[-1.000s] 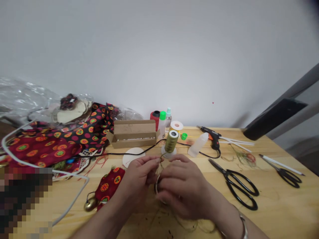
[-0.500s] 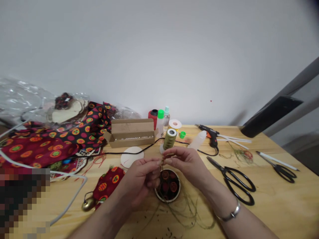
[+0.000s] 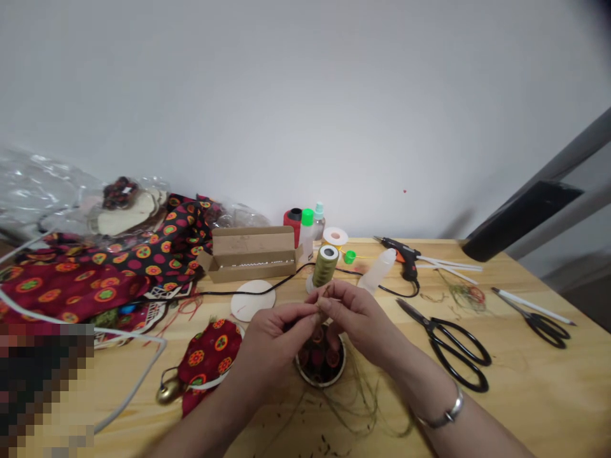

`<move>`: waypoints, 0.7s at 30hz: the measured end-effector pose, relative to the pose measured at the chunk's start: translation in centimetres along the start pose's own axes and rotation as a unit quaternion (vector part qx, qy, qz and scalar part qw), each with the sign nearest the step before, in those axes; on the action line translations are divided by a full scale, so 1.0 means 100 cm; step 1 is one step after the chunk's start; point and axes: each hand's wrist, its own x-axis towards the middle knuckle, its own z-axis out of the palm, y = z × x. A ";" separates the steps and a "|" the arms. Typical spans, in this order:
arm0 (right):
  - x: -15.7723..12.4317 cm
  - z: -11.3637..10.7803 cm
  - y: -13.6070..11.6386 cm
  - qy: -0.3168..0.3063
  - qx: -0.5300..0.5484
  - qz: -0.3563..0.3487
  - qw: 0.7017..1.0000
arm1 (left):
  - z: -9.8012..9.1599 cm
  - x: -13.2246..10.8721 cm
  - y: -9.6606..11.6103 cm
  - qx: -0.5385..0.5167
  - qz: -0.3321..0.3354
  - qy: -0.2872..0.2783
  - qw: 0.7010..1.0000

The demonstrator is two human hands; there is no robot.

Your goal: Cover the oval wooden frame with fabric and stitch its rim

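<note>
My left hand (image 3: 281, 334) and my right hand (image 3: 351, 315) meet above a round, fabric-lined piece (image 3: 319, 366) with a pale rim. The fingertips of both are pinched together on something small and thin, perhaps thread, too small to make out. Green threads (image 3: 370, 394) trail over the table to the right of the round piece. Just behind my fingers stands an olive thread spool (image 3: 325, 267). Red patterned fabric (image 3: 210, 353) and a brass bell-like object (image 3: 169, 389) lie left of my left hand.
Black scissors (image 3: 446, 340) lie to the right, with smaller scissors (image 3: 544, 327) beyond. A glue gun (image 3: 403, 254), a translucent bottle (image 3: 379, 270), an open cardboard box (image 3: 252, 254) and a white disc (image 3: 252, 300) stand or lie behind. A black cable (image 3: 224, 293) crosses the table.
My left hand has turned so that its back shows more, and its fingertips have shifted slightly right. My right fingers have closed in nearer to them, over the round piece's back edge.
</note>
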 end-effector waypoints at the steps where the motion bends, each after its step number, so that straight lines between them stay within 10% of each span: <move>1: 0.000 -0.001 -0.001 0.006 -0.015 -0.001 1.000 | 0.000 0.000 -0.001 0.014 0.008 -0.008 1.000; 21: 0.001 -0.003 -0.007 0.072 -0.061 -0.034 0.995 | -0.001 -0.001 -0.003 -0.027 -0.020 -0.014 0.999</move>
